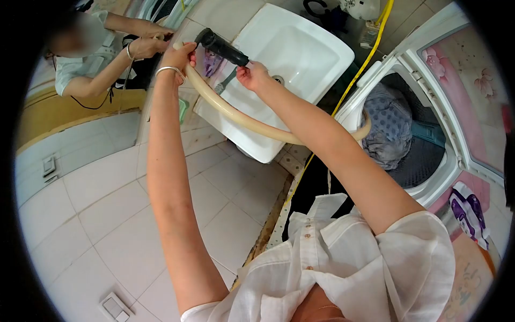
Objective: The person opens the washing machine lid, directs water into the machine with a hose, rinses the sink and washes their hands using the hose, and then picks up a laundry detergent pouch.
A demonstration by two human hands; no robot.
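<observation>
My left hand (181, 58) is wrapped round a cream-coloured hose (230, 112) close to its upper end, beside the wall mirror. From there the hose bends down, passes beneath my right forearm and reaches the opening of the washing machine (348, 110). A black tap (222, 47) slants over the left side of the white sink (322, 56). At the lower tip of this tap, the fingers of my right hand (254, 77) are pinched together. Their exact grip is partly hidden.
Grey-blue laundry (386, 123) lies in the machine's drum under a raised lid (466, 91). A yellow hose (370, 59) runs between sink and machine. The mirror (102, 123) covers part of the left wall. A purple-and-white packet (468, 214) is at the right.
</observation>
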